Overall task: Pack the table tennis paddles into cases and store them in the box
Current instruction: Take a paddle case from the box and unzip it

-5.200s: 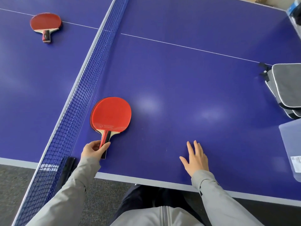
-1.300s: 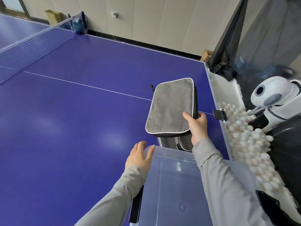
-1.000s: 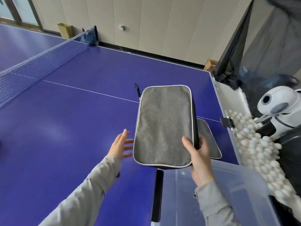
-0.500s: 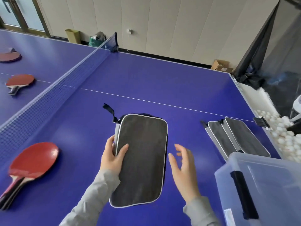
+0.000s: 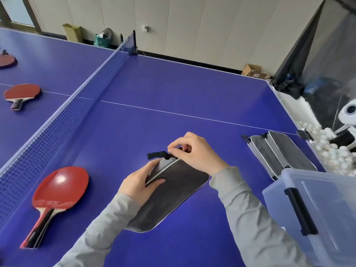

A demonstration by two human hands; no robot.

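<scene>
A dark grey paddle case (image 5: 173, 191) with white piping lies on the blue table in front of me. My left hand (image 5: 141, 186) grips its upper left edge. My right hand (image 5: 194, 153) pinches the zipper pull at the case's top corner, beside a black strap (image 5: 156, 155). A red paddle (image 5: 57, 191) lies flat to the left, near the net. Two more red paddles (image 5: 21, 94) (image 5: 6, 61) lie beyond the net. Two other grey cases (image 5: 279, 157) lie at the right. The clear plastic box (image 5: 316, 214) with a black latch stands at the lower right.
The net (image 5: 77, 105) crosses the table on the left. Beyond the table's right edge sit a tray of white balls (image 5: 335, 157) and a white ball machine (image 5: 348, 120). Cardboard boxes and bags stand along the far wall.
The case now lies on the table, turned diagonally. My right hand, open beside it before, has moved to its top corner and pinched the zipper pull. My left hand still holds the case's edge.
</scene>
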